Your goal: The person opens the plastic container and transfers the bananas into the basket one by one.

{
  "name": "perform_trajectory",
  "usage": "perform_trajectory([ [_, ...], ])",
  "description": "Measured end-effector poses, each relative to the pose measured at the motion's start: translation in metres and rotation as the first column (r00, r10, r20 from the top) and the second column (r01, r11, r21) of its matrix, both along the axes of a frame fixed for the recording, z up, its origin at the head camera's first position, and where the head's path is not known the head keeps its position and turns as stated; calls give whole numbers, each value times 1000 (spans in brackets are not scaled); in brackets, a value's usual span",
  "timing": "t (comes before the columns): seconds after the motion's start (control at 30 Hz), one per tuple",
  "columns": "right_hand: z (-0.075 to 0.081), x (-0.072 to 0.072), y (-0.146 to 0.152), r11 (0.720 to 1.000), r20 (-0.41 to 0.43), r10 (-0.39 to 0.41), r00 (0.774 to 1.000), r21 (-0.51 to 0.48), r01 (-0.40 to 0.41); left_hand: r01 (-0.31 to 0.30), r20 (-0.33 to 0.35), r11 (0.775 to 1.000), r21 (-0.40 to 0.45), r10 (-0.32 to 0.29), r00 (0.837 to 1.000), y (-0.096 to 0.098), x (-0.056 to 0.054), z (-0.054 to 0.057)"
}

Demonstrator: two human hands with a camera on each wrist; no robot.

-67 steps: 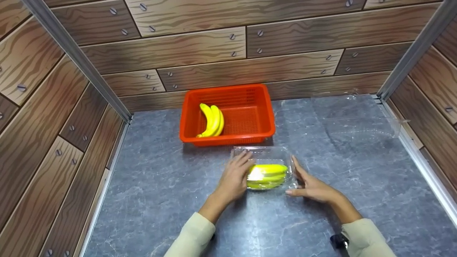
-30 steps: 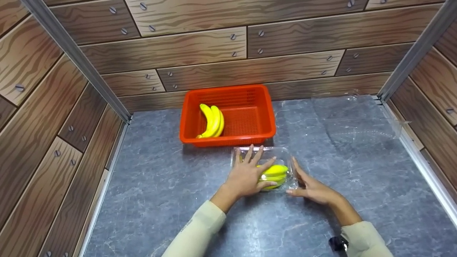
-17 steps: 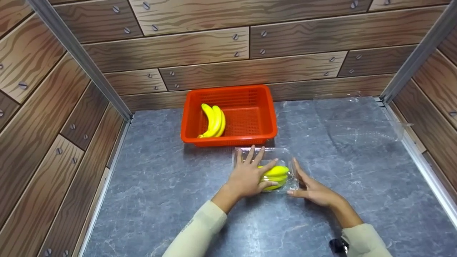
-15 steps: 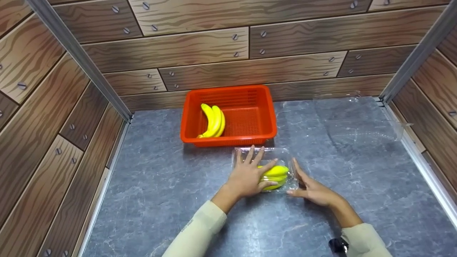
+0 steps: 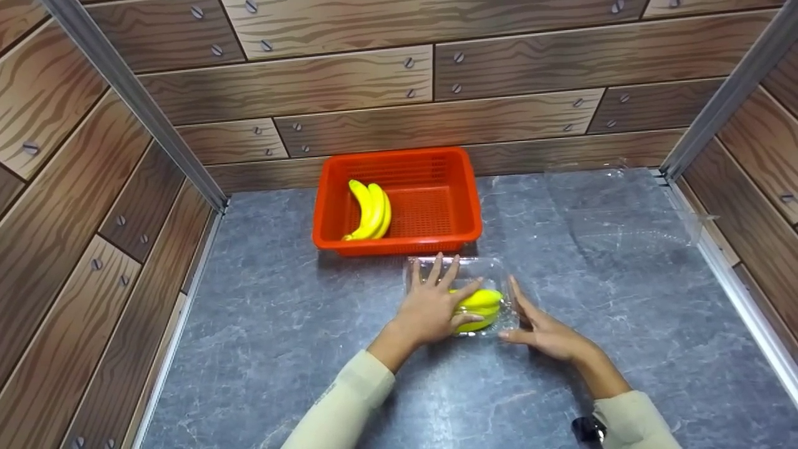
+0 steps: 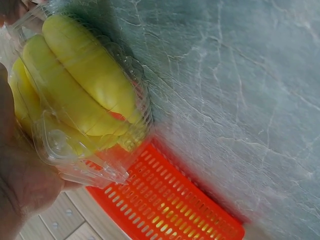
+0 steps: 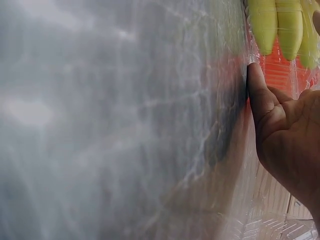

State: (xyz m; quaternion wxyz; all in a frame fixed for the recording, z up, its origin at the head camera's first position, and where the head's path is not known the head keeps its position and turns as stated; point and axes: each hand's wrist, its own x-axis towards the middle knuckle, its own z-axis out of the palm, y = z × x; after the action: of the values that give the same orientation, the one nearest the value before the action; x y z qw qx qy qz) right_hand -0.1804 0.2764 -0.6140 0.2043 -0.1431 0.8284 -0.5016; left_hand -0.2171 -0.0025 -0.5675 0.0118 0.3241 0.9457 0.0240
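A clear plastic clamshell box (image 5: 492,269) with a bunch of yellow bananas (image 5: 483,300) inside lies on the tabletop, just in front of the red basket. Across its left part rests my left hand (image 5: 427,312), fingers spread over the lid and hiding part of the fruit. My right hand (image 5: 548,330) stands at the box's right side, its fingers straight along the wall and the thumb by the front corner. The left wrist view shows the bananas (image 6: 85,75) through the clear plastic, close to my left palm (image 6: 25,175). In the right wrist view, banana tips (image 7: 289,30) appear beyond my right hand (image 7: 290,130).
The red basket (image 5: 399,243) stands against the back wall with another bunch of bananas (image 5: 374,212) in its left half. More clear plastic packaging (image 5: 629,227) lies at the back right, near the metal edge rail. Wood-patterned panels enclose the grey marbled table (image 5: 262,324).
My left hand has moved from the box's left edge onto the lid, spreading its fingers, and has held still there over the last second. The right hand and the box have stayed in place.
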Motion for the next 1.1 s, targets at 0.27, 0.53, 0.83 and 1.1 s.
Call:
perform_trajectory([
  [0.27, 1, 0, -1, 1000, 4, 3, 1000, -5, -3, 2, -6, 1000, -6, -2, 1000, 1, -1, 1],
  [0.53, 5, 2, -4, 1000, 1, -5, 1000, 20, 5, 10, -6, 1000, -4, -10, 1000, 2, -1, 1],
  [0.83, 2, 3, 0, 999, 44, -21, 999, -35, 23, 19, 16, 999, 39, -20, 1000, -1, 0, 3],
  [1.1, 2, 1, -1, 999, 39, -41, 998, -27, 42, -6, 29, 1000, 22, 5, 1000, 1, -2, 4],
])
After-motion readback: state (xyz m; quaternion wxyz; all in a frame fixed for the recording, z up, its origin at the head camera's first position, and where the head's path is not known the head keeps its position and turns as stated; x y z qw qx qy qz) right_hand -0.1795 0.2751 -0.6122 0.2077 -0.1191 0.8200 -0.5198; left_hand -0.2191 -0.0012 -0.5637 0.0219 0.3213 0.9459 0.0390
